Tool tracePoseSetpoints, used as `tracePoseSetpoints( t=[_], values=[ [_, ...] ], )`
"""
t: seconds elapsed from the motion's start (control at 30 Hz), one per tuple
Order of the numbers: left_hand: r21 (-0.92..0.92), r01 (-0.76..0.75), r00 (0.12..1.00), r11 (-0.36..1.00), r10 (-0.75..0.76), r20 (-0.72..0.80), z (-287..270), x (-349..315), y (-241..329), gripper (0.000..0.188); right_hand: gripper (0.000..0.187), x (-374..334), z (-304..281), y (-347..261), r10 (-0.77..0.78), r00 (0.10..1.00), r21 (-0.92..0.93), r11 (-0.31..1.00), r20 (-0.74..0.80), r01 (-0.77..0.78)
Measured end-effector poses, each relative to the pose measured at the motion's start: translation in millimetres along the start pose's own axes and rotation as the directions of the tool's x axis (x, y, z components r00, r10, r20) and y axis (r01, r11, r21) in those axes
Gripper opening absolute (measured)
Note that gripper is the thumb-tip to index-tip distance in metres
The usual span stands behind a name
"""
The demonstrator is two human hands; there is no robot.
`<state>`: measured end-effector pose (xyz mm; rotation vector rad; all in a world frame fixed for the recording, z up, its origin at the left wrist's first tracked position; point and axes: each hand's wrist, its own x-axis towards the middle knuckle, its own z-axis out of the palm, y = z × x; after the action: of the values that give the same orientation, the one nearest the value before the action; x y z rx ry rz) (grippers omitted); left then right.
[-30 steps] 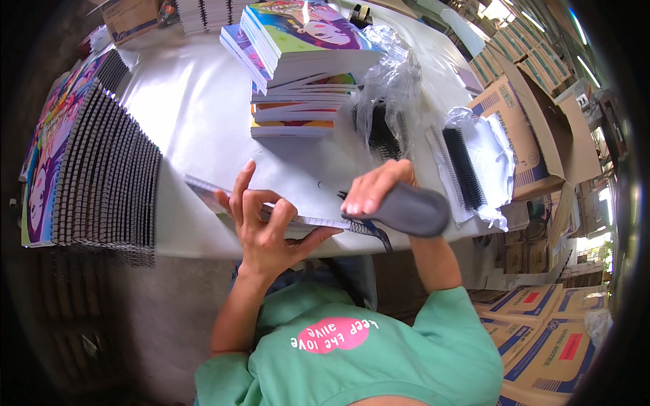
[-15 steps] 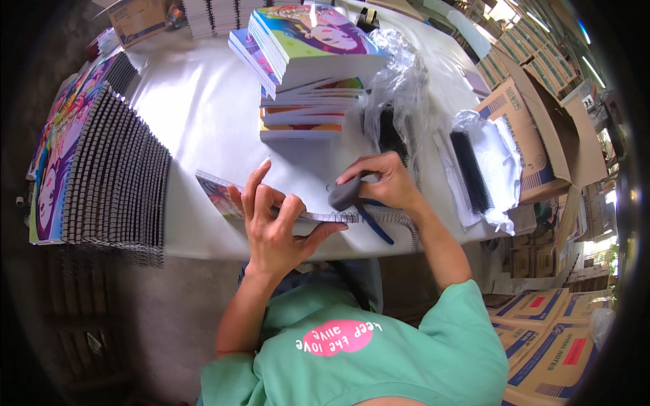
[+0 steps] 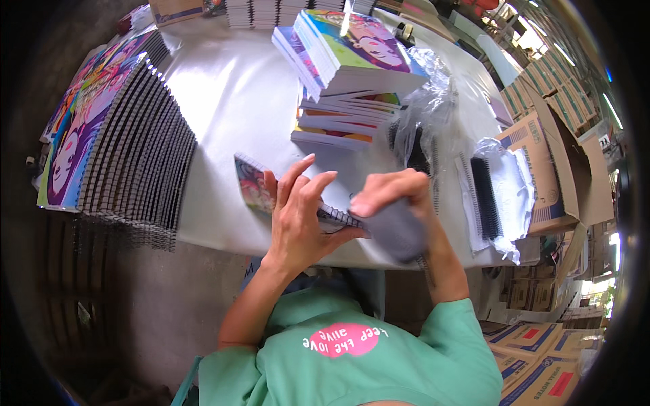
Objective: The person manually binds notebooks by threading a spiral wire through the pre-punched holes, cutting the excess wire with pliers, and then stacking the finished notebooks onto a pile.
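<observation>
My left hand [image 3: 296, 213] pinches a thin notebook [image 3: 254, 188] near the table's front edge, thumb below and some fingers raised. A dark wire coil runs through the notebook's near edge up to its right end. Close against that end, my right hand [image 3: 393, 189] is closed around a hand tool [image 3: 396, 233] with a dark grey body, smeared by motion. It looks like pliers, but its jaws cannot be made out. A loose length of spiral wire [image 3: 426, 271] hangs by my right wrist, partly hidden.
Spiral-bound notebooks [image 3: 128, 149] stand in a tall stack at left. Unbound colourful books [image 3: 365, 51] are piled at centre back, beside crumpled clear plastic [image 3: 433, 88]. Black wire coils [image 3: 484, 196] lie on white wrapping at right, near an open carton [image 3: 542, 162]. More cartons [image 3: 542, 365] stand lower right.
My right hand has turned the tool over, so its grey body now swings down toward me and its blue handles no longer show. The left hand keeps its pinch on the notebook. The whole view has shifted.
</observation>
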<state>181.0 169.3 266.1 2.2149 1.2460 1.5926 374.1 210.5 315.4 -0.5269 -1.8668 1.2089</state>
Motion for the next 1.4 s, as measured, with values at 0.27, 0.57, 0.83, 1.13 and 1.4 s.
tracePoseSetpoints(
  t=[0.27,0.57,0.83,1.13,1.4],
  values=[
    [0.292,0.07,0.996,0.954,-0.052,-0.068,-31.8,19.3,-17.3,0.066,0.017,22.4,8.0,7.9,0.184,0.982,-0.131,0.973,-0.048,-0.189],
    [0.147,0.108,0.993,0.983,-0.098,-0.072,-24.9,15.8,-18.9,0.064,0.02,26.9,10.5,14.7,-0.177,0.978,0.32,0.926,-0.107,0.202],
    [-0.138,0.162,0.974,0.977,-0.181,-0.138,-13.3,11.7,-39.7,0.077,0.01,42.4,17.4,7.5,-0.022,0.997,-0.329,0.943,0.075,0.046],
    [-0.387,0.291,0.933,0.875,-0.349,-0.087,-7.2,11.1,-58.3,0.094,0.019,55.6,17.4,23.6,0.13,0.979,-0.126,0.98,-0.159,-0.151],
    [-0.423,0.232,0.952,0.876,-0.294,-0.086,-6.8,8.3,-65.6,0.079,0.026,66.6,32.9,22.2,0.235,0.971,-0.084,0.967,-0.055,-0.239]
  ],
)
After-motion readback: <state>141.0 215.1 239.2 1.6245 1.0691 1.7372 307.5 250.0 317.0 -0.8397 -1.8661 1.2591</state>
